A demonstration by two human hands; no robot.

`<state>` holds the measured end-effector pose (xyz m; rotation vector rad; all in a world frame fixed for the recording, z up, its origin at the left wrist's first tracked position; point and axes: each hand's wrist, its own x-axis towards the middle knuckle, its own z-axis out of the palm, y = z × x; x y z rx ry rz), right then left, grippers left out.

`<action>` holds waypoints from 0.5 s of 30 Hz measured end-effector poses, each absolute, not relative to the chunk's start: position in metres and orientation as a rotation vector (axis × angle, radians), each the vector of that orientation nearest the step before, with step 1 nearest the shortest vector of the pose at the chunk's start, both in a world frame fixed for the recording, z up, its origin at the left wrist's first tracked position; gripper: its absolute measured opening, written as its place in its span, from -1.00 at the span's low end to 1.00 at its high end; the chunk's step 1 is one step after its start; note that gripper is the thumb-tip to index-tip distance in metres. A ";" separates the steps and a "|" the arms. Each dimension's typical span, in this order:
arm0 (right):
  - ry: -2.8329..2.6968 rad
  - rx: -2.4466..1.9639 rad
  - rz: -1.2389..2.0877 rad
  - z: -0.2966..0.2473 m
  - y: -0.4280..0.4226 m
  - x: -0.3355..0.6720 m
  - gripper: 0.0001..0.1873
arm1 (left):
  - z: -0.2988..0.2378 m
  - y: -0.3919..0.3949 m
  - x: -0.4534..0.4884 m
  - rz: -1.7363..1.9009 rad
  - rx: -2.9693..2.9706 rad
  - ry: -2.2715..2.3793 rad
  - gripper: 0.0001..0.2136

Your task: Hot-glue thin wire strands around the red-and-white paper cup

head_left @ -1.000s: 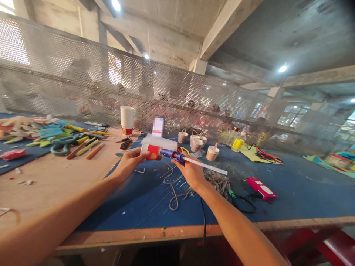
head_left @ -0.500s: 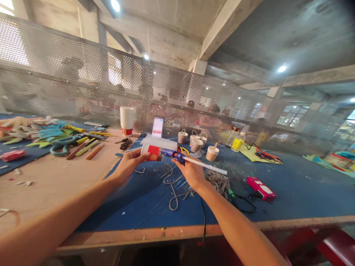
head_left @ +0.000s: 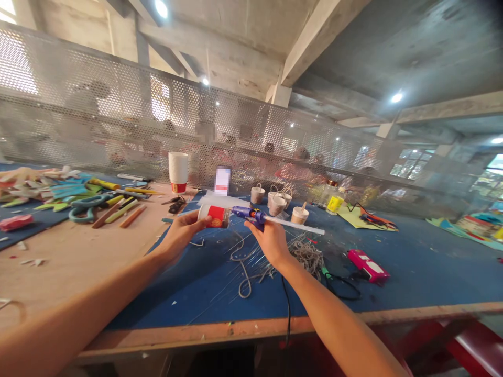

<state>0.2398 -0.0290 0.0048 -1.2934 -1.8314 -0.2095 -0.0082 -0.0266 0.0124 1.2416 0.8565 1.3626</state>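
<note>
Since the earlier frame, the blue hot glue gun (head_left: 244,212) has tipped more level, the rear of its glue stick (head_left: 301,225) rising. The right hand (head_left: 272,242) grips the gun, nozzle just beside a red-and-white paper cup (head_left: 217,216). Clasped by the left hand (head_left: 185,230), the cup lies sideways above the desk (head_left: 173,301), near tangled grey cord (head_left: 308,258).

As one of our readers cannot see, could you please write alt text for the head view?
The left hand holds a red-and-white cup sideways; the right hand aims a glue gun at its end. Cord lies on the blue table, with small cups behind.
</note>
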 end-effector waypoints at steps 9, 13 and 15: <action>-1.406 -1.247 0.783 0.003 -0.009 0.248 -0.85 | 0.006 -0.016 -0.014 1.375 1.103 0.863 -0.64; -1.309 -1.150 0.982 0.001 -0.005 0.248 -0.86 | 0.003 -0.011 -0.017 1.374 1.069 0.868 -0.56; -1.308 -1.160 0.978 -0.001 -0.004 0.250 -0.81 | 0.001 -0.008 -0.019 1.382 1.073 0.875 -0.53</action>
